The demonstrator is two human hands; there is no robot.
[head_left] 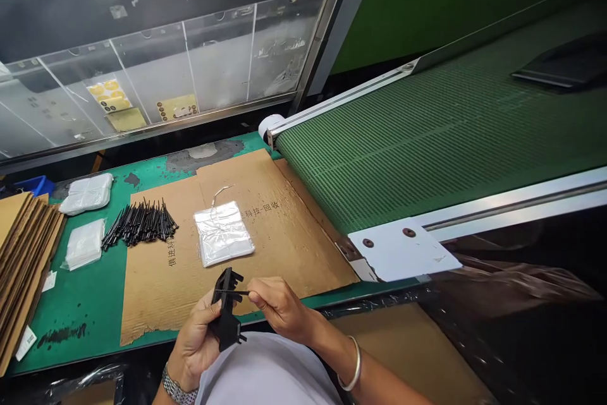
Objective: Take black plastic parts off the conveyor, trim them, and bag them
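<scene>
My left hand [196,338] is closed around a black plastic part [227,313], held upright just in front of my body. My right hand [277,307] pinches a thin black cable tie [234,292] that lies across the upper end of that part. Both hands hover over the near edge of a brown cardboard sheet [284,228] on the green table. On the cardboard lies a small stack of clear plastic bags [222,232]. To the left of it is a pile of black cable ties [140,223].
A green conveyor belt [427,139] runs off to the right, its white end plate [408,247] near the table's edge. Folded cardboard pieces [23,253] are stacked at the left. Two white bag bundles [86,193] lie on the green table [95,304]. A clear panel [165,70] stands behind.
</scene>
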